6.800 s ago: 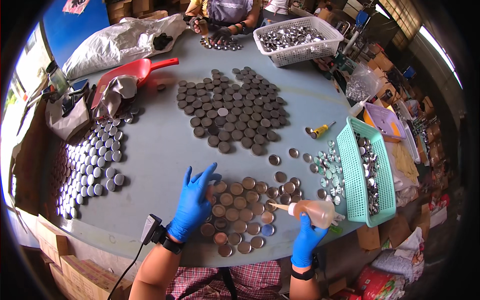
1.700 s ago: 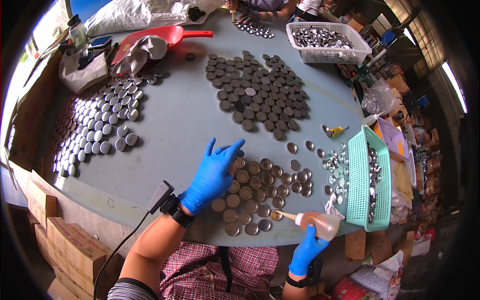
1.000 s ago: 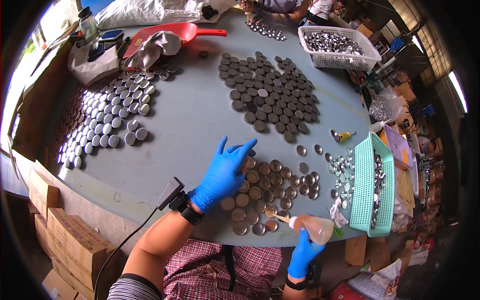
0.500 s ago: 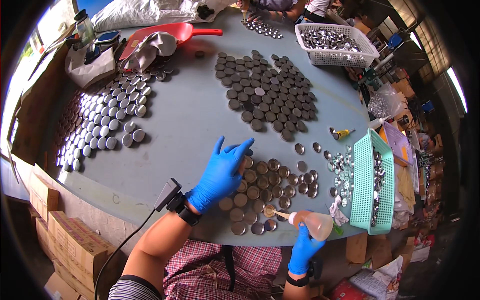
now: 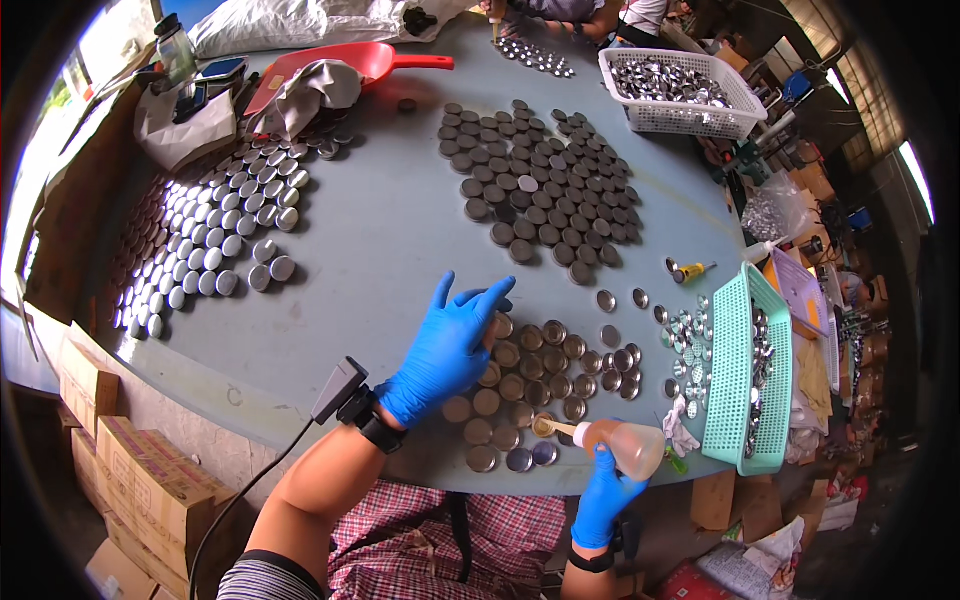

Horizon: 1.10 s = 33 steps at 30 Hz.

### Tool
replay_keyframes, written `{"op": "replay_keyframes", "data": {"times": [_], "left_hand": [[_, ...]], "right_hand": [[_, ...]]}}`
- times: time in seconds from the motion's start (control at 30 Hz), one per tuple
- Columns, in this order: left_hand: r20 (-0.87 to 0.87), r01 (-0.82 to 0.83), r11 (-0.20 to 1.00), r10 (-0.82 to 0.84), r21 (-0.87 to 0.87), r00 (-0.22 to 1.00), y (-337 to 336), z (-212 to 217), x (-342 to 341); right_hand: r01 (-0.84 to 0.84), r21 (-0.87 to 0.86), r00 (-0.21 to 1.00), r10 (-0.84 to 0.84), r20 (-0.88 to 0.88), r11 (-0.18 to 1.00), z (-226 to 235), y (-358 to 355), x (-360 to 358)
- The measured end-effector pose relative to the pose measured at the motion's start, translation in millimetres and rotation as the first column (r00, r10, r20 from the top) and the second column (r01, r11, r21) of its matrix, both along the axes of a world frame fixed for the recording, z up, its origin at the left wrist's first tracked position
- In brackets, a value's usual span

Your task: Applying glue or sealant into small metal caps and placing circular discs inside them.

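Observation:
My right hand (image 5: 606, 500), in a blue glove, is wrapped round a translucent squeeze bottle (image 5: 636, 450) with amber liquid in it. The bottle lies tilted on its side, its thin nozzle pointing left into a shallow round metal cap (image 5: 543, 425) near the table's front edge. My left hand (image 5: 440, 355), also blue-gloved, hovers at the left side of a cluster of open metal caps (image 5: 536, 365). Its fingers are stretched and apart, with two pointing away from me; the thumb side is partly hidden.
Many dark discs (image 5: 560, 200) lie mid-table, and silvery discs (image 5: 215, 235) lie left. A green basket (image 5: 725, 370) of metal parts stands right, near a yellow-handled screwdriver (image 5: 690, 272). Farther back are a white basket (image 5: 690, 120), a red dustpan (image 5: 375, 62) and a co-worker's hands (image 5: 495, 8).
The whole view has shifted slightly, moving the table's contents a little to the right. Both hands hold nearly the same pose, and the nozzle stays at the same cap.

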<state>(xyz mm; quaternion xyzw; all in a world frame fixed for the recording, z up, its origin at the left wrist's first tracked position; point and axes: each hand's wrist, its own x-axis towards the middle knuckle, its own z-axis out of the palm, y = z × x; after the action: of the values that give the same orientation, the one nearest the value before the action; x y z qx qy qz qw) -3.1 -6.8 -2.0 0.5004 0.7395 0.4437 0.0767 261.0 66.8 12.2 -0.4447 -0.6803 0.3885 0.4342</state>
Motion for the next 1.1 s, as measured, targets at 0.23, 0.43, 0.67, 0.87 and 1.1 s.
{"op": "replay_keyframes", "data": {"times": [0.23,0.43,0.67,0.87,1.1], "left_hand": [[-0.004,-0.004,1.000,0.004,0.013,1.000,0.0,0.3,-1.0],[0.007,0.002,1.000,-0.002,-0.007,1.000,0.7,0.2,-1.4],[0.025,0.006,1.000,-0.005,-0.022,1.000,0.1,1.5,-1.6],[0.031,0.001,0.999,0.000,-0.041,1.000,-0.5,3.9,-1.4],[0.035,0.010,0.999,-0.009,-0.039,0.999,-0.2,3.9,-1.2]], "right_hand": [[0.032,-0.164,0.968,-0.072,-0.239,0.986,0.2,13.5,-14.0],[-0.025,-0.081,0.984,0.010,-0.176,0.996,-14.0,23.0,-27.1],[-0.055,-0.034,0.994,0.051,-0.096,0.998,-7.9,23.2,-18.6],[-0.062,-0.029,0.996,0.060,-0.065,0.998,-0.4,10.4,-21.7],[-0.028,-0.007,0.996,0.027,-0.088,1.000,-11.4,25.0,-34.5]]}}
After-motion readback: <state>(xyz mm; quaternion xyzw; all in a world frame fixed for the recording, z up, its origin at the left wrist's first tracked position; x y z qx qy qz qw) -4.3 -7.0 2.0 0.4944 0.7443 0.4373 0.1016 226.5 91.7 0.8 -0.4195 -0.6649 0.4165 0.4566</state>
